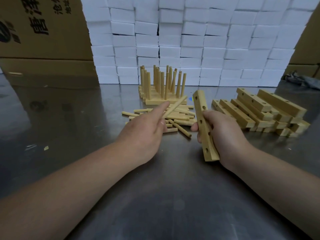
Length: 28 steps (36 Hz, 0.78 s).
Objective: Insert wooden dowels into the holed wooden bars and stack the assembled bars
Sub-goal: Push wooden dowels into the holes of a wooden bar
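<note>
- Holed wooden bar (205, 130): held off the table in the right hand (225, 134), roughly on end and leaning; holed face turned toward the other hand; fingers wrapped round its middle, thumb tip on the near edge; every hole that shows looks empty
- Wooden dowel (175, 106): pinched at its lower end between thumb and forefinger of the left hand (147, 134); free tip points up and right, near the bar's upper part, not touching it
- Step in hand, as I read it: first dowel into this bar; early for this piece
- Doing it well: pick one hole, an end hole is easiest to track; bring the tip square to the holed face, not at the present slant; seat the tip before pushing; regrip nearer the tip if it wobbles; keep right fingers off the back of the chosen hole; brace the bar's lower end on the steel table (173, 187) if it needs force
- Risk: slanted entry likely jams or chips the hole edge
- Supply: loose dowels (180, 117) heaped just beyond the left hand; empty bars (259, 110) piled at right
- Destination: finished stack (155, 101), dowels upright, at the back before the wall of white blocks (207, 49)
</note>
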Motion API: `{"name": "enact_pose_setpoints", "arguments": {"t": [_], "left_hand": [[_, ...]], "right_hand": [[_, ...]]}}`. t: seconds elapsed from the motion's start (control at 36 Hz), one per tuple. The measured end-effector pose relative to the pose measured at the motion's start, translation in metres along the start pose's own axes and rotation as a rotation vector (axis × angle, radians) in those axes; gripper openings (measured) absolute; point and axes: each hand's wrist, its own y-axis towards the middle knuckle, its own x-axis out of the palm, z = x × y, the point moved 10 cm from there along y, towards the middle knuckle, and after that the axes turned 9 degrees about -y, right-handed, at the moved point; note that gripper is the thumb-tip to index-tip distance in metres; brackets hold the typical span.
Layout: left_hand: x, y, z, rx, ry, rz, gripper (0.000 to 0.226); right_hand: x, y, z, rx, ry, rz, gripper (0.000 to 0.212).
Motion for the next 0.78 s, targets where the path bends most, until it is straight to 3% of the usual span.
{"name": "enact_pose_setpoints", "arguments": {"t": [0.25,0.42,0.78], "left_hand": [[-0.029,-0.003,0.006,0.047,-0.052,0.257,0.033],[-0.03,-0.004,0.008,0.044,-0.034,0.274,0.029],[-0.032,-0.004,0.009,0.064,0.004,0.307,0.025]], "right_hand": [[0.015,-0.007,-0.009,-0.054,0.044,-0.151,0.022],[0.021,-0.01,-0.013,-0.086,0.033,-0.242,0.04],[0.025,-0.009,-0.012,-0.129,-0.039,-0.289,0.042]]}}
